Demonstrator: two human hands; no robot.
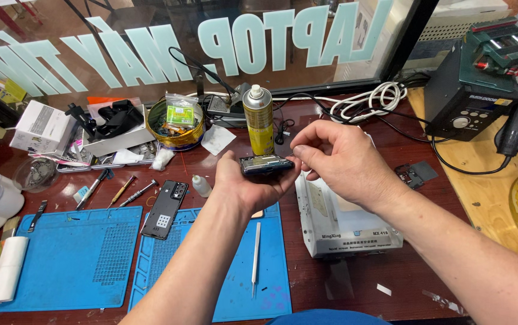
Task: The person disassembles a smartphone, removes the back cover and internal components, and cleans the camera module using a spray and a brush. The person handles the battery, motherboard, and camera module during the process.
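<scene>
The opened phone [265, 164] sits edge-up in the left hand [248, 183], raised above the far corner of the right-hand blue repair mat [235, 283]. The left grip is clenched around the phone from below, palm cupping its lower side. The right hand [343, 159] pinches the phone's right end between thumb and fingertips, so its grip is closed on the same phone; whether it also holds some small part there, I cannot tell.

To do this step well, it seems best to keep the left hand as the steady cradle and let only the right fingertips work, with light pressure along the edge rather than a twist, since the body looks thin and its insides are exposed. Holding it low over the mat would soften any slip.

Left of the phone, on the mat's near-left corner, lies the dark back cover [164, 209] with its camera cut-out. Below the phone, a slim white pry tool [255, 257] rests on the mat. Just behind the phone stands a yellow spray can [259, 119], and left of that a round tin [178, 123] of small parts. Right of the phone, a white box-shaped machine [343, 225] lies on the bench [355, 283]. Far right of the phone a dark soldering station [466, 99] stands. Left of the back cover, screwdrivers [128, 191] lie beside a second blue mat [72, 259].
</scene>
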